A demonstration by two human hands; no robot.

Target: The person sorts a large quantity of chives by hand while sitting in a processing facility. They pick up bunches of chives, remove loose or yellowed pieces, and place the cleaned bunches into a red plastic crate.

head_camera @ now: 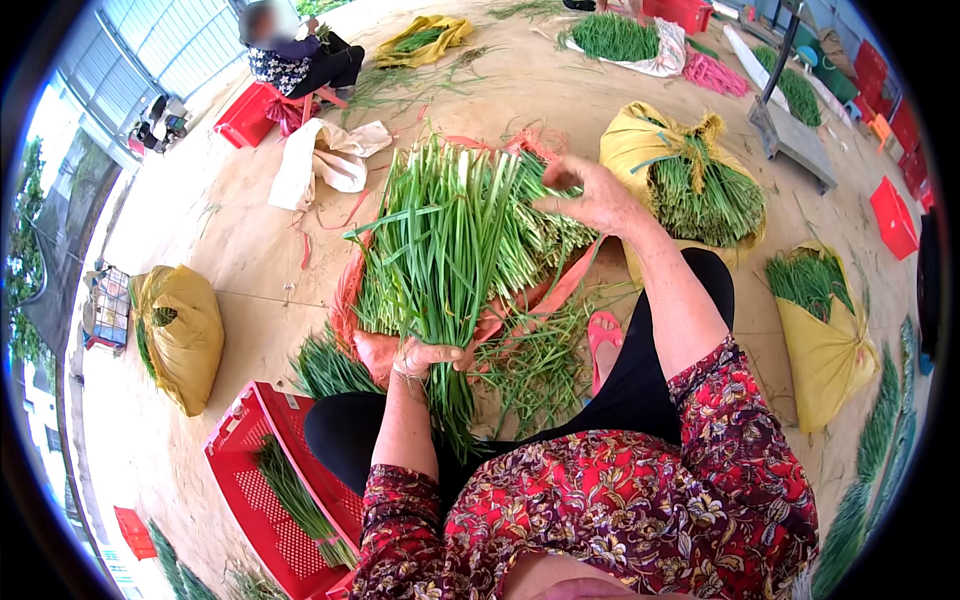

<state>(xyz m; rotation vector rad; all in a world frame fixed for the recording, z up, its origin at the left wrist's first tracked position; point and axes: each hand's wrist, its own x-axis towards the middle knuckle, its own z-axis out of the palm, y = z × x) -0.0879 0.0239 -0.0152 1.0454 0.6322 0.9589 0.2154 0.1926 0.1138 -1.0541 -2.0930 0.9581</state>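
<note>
My left hand grips a thick bunch of long green stalks, which look like garlic chives. Their pale cut ends point away from me and the darker leaf tips hang below my fist. To the right of the bunch, my right hand is raised with thumb and fingers apart, holding nothing. Under and beyond the bunch, a heap of similar stalks lies on an opened orange-red woven sack. Loose leaves are strewn on the floor between my legs.
At my left stands a red plastic crate with a tied bundle of stalks. Yellow sacks of greens stand on both sides, one more ahead right. A platform scale is beyond. Another person sits at the far left.
</note>
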